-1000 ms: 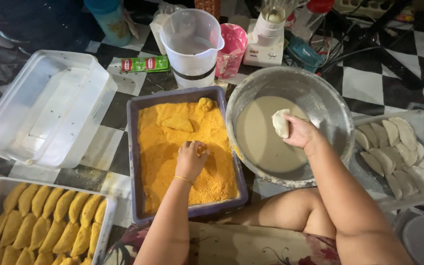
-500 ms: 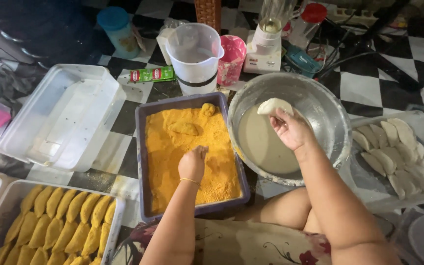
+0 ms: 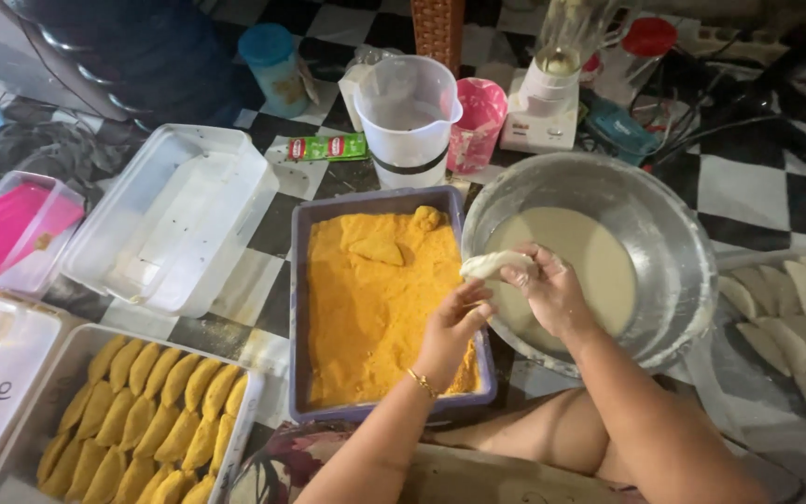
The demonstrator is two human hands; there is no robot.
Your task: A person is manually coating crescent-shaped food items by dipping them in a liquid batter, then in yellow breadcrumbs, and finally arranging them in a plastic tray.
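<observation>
My right hand (image 3: 552, 294) holds a pale, batter-coated dough piece (image 3: 492, 265) over the left rim of the metal bowl (image 3: 673, 233), which contains beige batter. My left hand (image 3: 454, 327) is right beside it, its fingers reaching up to the piece at the right edge of the purple tray (image 3: 302, 308) of orange breadcrumbs. Two crumb-coated pieces (image 3: 377, 247) lie at the far end of that tray.
A clear container (image 3: 146, 415) at lower left holds several orange coated pieces. Uncoated white pieces lie in a tray (image 3: 795, 308) on the right. An empty clear tub (image 3: 174, 219), a white jug (image 3: 409, 121), a pink cup (image 3: 476, 121) and a blender (image 3: 557, 84) stand behind.
My right hand has carried the battered piece from over the bowl leftward to the bowl's rim. My left hand has left the crumbs and moved right to meet it.
</observation>
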